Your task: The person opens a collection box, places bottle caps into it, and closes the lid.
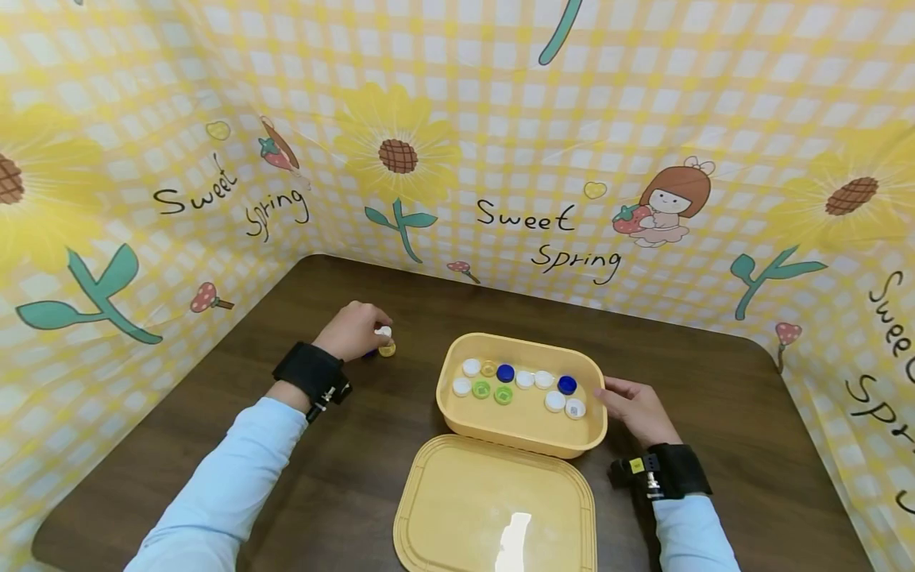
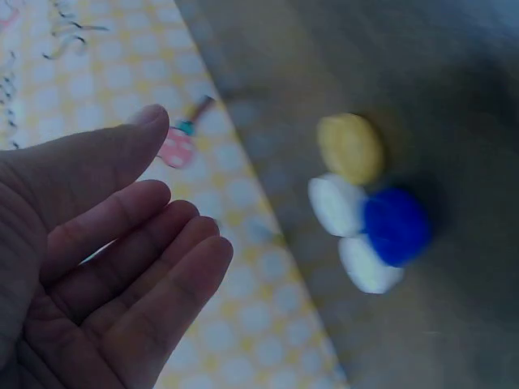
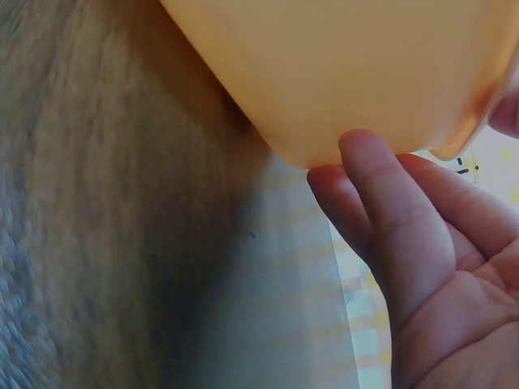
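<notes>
My left hand [image 1: 355,331] is over a small group of bottle caps on the table's left side. In the left wrist view its fingers [image 2: 174,275] are loosely bent and hold nothing. That group has a yellow cap [image 2: 350,150], a blue cap [image 2: 397,227] and two white caps [image 2: 336,204], lying close together. My right hand [image 1: 638,411] grips the right end of a yellow plastic box [image 1: 450,409], thumb at the rim and fingers [image 3: 393,203] against the outer wall. Inside the box, white caps [image 1: 461,387], blue caps [image 1: 505,372], green caps [image 1: 503,395] and a clear yellow cap [image 1: 488,368] are spread out.
A flat yellow lid [image 1: 493,508] lies in front of the box on the dark wooden table [image 1: 343,477]. Yellow checked cloth [image 1: 457,143] with flower prints stands up around the table's back and sides.
</notes>
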{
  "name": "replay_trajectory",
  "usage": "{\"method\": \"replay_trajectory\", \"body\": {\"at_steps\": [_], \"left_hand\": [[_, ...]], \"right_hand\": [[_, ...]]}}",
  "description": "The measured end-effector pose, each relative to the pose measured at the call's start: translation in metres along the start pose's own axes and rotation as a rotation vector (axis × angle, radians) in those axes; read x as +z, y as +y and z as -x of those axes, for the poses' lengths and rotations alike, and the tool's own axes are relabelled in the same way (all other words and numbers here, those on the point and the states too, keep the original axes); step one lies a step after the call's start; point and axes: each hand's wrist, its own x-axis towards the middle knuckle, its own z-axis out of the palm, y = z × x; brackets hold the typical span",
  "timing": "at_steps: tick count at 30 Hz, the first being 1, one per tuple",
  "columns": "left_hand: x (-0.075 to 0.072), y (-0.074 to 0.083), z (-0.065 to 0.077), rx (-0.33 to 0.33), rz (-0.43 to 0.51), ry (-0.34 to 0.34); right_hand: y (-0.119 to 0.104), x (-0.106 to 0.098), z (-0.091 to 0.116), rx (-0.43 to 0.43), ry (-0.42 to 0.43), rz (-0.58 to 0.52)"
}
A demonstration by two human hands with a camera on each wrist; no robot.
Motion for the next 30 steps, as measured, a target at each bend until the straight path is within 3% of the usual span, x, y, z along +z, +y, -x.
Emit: {"method": "replay_trajectory", "body": {"at_steps": [6,18,30], "left_hand": [[0.012,-0.023,0.007,-0.068,0.000,0.043],[0.029,-0.041,0.008,-0.228,-0.043,0.069],[0.039,-0.045,0.003,-0.261,-0.047,0.078]], "right_hand": [[-0.001,0.000,0.001,0.011,-0.001,0.004],[-0.003,0.000,0.002,0.025,0.001,-0.010],[-0.002,0.000,0.001,0.046,0.008,-0.015]]}}
